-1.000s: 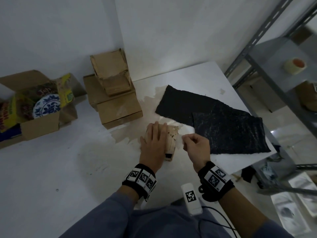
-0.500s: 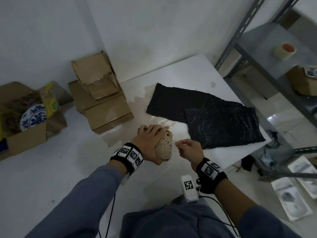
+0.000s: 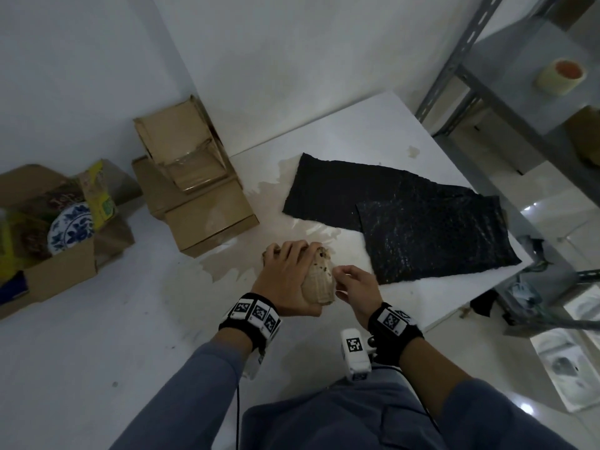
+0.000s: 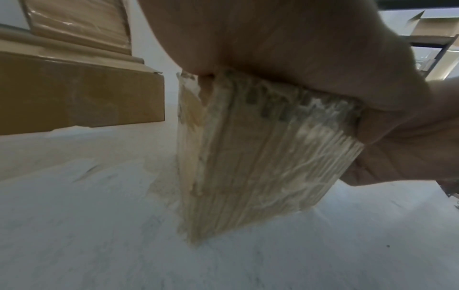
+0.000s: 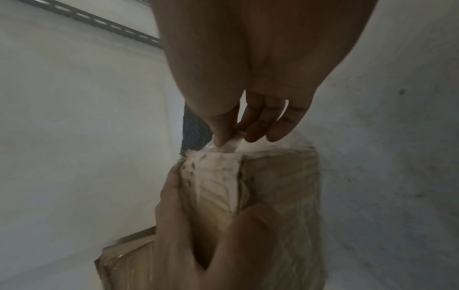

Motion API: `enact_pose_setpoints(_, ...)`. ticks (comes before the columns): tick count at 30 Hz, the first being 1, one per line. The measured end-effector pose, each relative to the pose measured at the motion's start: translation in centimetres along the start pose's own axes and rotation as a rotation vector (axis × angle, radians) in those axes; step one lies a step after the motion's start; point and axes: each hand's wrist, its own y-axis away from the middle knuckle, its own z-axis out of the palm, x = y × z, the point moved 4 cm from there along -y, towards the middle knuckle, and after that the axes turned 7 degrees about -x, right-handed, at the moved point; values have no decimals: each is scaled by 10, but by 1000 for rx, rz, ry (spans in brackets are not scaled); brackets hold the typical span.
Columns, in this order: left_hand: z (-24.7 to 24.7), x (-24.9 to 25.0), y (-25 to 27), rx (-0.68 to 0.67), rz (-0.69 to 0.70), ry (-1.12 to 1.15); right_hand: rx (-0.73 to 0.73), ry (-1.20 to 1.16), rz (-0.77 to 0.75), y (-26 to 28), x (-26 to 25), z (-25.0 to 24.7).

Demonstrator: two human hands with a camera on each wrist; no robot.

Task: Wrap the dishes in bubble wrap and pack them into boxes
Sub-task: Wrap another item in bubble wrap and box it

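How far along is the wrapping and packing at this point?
Done: nothing visibly packed. A blue-patterned plate sits unwrapped in the open box.

In hand: the left hand holds a tan wrapped bundle on the table, while the right hand pinches its loose end.

Left: black bubble wrap sheets lie unused; the bundle is not boxed.

You have a crinkled glossy-film bundle (image 3: 319,280), matt black bubble wrap (image 3: 406,219), matt brown cardboard boxes (image 3: 201,203), matt white tabletop (image 3: 97,336), grey metal shelving (image 3: 487,102).
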Motion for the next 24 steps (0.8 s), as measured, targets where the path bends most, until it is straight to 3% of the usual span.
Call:
enact_pose_setpoints(4, 1, 2, 0, 10, -44, 24, -72, -112, 0, -2, 9, 11)
enact_pose_setpoints(12, 2, 4, -1, -44, -100, 18, 51, -18, 49, -8, 29, 5)
enact_pose_setpoints(16, 0, 5, -2, -57, -114, 14, -31, 194, -5, -13, 19, 0)
enact_pose_setpoints(18, 1, 6, -1, -56, -141, 24, 36, 322, -17, -21, 11, -12)
enact_pose_setpoints(21, 3, 8, 0, -58, -210, 59, 130, 333, -93, -25, -9, -24)
enact_pose_setpoints(24, 5, 12, 1, -54, -277, 62, 18, 343, -219, -12, -27, -9)
